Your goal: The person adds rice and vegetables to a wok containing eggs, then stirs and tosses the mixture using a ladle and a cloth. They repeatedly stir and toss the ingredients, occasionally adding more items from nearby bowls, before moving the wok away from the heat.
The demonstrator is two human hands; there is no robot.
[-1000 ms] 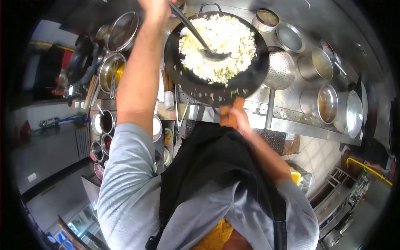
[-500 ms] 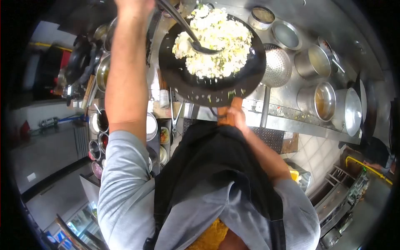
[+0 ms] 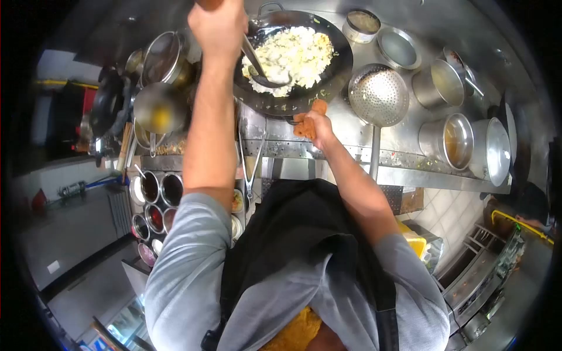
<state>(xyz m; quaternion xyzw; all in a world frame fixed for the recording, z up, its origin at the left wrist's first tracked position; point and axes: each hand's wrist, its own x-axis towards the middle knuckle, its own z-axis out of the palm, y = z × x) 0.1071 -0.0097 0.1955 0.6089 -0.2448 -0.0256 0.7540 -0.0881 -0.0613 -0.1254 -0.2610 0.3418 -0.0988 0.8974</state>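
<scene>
A dark wok [image 3: 275, 106] stands at the top centre, holding a heap of pale, rice-like food [image 3: 307, 52] with green bits. My left hand [image 3: 215, 29] is closed around the upper handle of a metal ladle [image 3: 252, 55], whose bowl lies in the food at the near left of the heap. On the wok's near side, my right hand [image 3: 320, 127] grips an orange-brown cloth [image 3: 304, 126] at the rim. The cloth hides whatever part of the wok is under it. A perforated skimmer [image 3: 379, 96] lies just right of the wok.
Several metal pots [image 3: 439, 85] stand along the right of the steel counter [image 3: 404, 143]. At left are a pan [image 3: 159, 108] with something yellow, a strainer [image 3: 162, 58] and several sauce containers [image 3: 154, 216]. Tongs [image 3: 250, 164] hang over the front edge.
The wok has moved away from my body and slightly left, with my right hand and the cloth. My left hand has shifted right and nearer, and the ladle has moved with it.
</scene>
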